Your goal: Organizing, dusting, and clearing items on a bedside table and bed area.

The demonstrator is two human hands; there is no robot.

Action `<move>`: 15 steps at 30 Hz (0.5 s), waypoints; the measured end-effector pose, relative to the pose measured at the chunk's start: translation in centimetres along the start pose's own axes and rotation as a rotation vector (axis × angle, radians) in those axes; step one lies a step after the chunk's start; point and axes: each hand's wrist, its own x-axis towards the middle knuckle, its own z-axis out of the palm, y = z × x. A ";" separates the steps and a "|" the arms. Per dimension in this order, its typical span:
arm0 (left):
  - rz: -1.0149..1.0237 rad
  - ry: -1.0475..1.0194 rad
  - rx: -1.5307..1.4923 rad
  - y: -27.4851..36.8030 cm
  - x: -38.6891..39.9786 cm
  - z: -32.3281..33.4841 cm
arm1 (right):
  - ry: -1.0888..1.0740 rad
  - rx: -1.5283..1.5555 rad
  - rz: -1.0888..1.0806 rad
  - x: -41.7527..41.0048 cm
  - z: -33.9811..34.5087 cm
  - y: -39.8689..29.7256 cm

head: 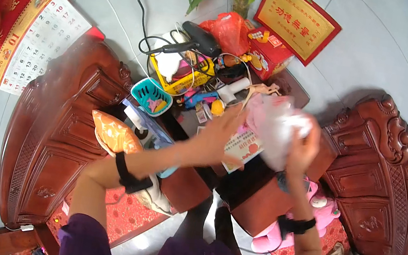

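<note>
My right hand [303, 147] grips a translucent plastic bag [278, 135] and holds it up over the table's right part. Something pale pink [258, 112] shows in or behind the bag; blur hides which. My left hand [220, 140] hovers left of the bag with fingers stretched out and thumb apart, and nothing is visible in it. Beneath and between the hands lies a printed card [243, 150] with red and dark writing. Beyond my left fingers are a small yellow object [217, 108], a white cylindrical object [233, 89] and a bare doll [262, 89].
A yellow basket [178, 87] holds cloth, with a black hair dryer [202, 40] and cords on top. A teal basket [151, 97], red bag [229, 33], red box [267, 53] and plaque [297, 22] stand around it. Carved wooden seats [62, 137] flank the table.
</note>
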 end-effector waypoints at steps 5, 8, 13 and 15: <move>-0.412 0.175 -0.465 2.6 -9.3 8.2 | -0.597 0.583 0.746 -15.6 5.0 -0.1; -0.693 0.267 -0.371 4.7 -15.6 9.5 | -1.227 0.487 0.513 -12.4 4.0 -1.4; -0.802 0.500 -0.359 7.2 -24.4 11.4 | -0.516 -0.778 -0.279 -4.0 6.1 13.1; -0.924 0.600 -0.220 7.7 -26.9 11.6 | -0.507 -0.935 -0.291 -3.4 8.0 17.2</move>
